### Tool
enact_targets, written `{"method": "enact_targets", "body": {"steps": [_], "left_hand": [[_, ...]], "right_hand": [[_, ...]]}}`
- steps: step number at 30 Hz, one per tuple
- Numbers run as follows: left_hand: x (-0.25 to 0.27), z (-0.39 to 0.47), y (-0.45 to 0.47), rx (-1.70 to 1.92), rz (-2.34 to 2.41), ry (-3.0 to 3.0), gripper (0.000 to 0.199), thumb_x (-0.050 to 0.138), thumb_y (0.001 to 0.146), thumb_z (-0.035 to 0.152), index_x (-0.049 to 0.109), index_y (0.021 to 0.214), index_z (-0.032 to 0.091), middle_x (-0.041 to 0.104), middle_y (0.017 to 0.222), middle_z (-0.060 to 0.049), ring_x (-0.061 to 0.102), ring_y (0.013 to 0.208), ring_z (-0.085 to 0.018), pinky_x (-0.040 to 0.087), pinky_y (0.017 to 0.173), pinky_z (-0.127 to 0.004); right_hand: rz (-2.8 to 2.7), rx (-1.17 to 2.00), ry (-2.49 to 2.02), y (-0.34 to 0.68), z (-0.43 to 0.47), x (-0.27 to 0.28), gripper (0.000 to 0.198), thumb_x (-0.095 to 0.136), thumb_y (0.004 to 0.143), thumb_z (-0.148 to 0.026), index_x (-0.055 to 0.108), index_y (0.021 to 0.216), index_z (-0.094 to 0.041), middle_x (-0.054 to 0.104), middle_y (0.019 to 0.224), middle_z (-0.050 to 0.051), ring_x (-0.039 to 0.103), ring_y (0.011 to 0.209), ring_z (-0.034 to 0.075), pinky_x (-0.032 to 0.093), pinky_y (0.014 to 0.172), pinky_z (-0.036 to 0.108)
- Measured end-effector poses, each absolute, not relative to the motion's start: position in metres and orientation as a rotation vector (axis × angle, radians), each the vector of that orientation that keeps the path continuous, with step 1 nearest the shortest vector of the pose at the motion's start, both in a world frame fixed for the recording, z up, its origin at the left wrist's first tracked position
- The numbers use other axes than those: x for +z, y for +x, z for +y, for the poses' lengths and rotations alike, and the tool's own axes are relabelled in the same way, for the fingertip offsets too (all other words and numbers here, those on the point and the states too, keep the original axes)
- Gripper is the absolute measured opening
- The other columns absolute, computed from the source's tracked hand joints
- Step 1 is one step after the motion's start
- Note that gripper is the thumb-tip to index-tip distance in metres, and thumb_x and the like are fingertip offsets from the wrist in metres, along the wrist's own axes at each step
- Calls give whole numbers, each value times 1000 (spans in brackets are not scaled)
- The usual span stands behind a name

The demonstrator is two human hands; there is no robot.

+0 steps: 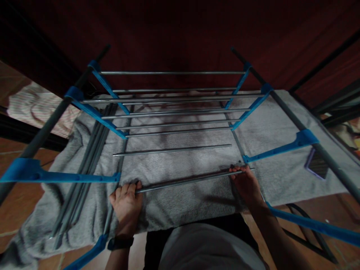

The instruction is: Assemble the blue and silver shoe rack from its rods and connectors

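Note:
A thin metal rod (185, 182) spans the space between my two hands, just above the grey blanket. My left hand (127, 202), palm down, has its fingers curled at the rod's left end. My right hand (245, 182) pinches the same rod near its right end. A second loose metal rod (174, 150) lies beyond it on the blanket. Around both stands a rack frame with dark side poles (292, 110) and blue plastic brackets (81, 178). Several metal rods (174, 99) are fitted across between the far brackets. Nearer my right hand, another blue bracket (275, 150) has no rod in it.
The grey blanket (281, 180) covers the work surface. Several grey tubes (84, 176) lie in a bundle at left. A phone (317, 163) rests at right, near the side pole. Dark red cloth (174, 33) hangs behind, and a striped cloth (39, 108) is at far left.

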State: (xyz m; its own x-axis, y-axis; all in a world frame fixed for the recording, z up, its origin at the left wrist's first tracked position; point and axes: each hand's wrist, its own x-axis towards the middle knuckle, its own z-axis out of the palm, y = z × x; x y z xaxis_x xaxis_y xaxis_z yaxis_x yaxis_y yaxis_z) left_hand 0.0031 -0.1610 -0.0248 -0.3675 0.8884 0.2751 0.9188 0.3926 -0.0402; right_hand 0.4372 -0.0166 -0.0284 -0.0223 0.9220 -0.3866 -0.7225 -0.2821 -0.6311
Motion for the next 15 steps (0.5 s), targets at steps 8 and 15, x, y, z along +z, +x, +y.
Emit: {"method": "enact_targets", "body": {"steps": [8,15], "left_hand": [[-25,-163,0,-333,-2369,-1704,34,47,97,43,61,76,22,65,76,-7,57,81,-25,34,86,-41],[-26,-164,-2,-321,-2290,-1729,35,54,95,46,61,73,21,64,70,-6,59,74,-24,35,78,-38]], "right_hand": [[-258,1651,-878,438,-18,-24,16,74,86,-36,65,78,-26,72,86,-2,69,89,13,60,94,32],[-245,1641,-873,440,-16,-27,16,73,87,-36,65,77,-25,71,84,-2,70,86,13,61,92,32]]}}
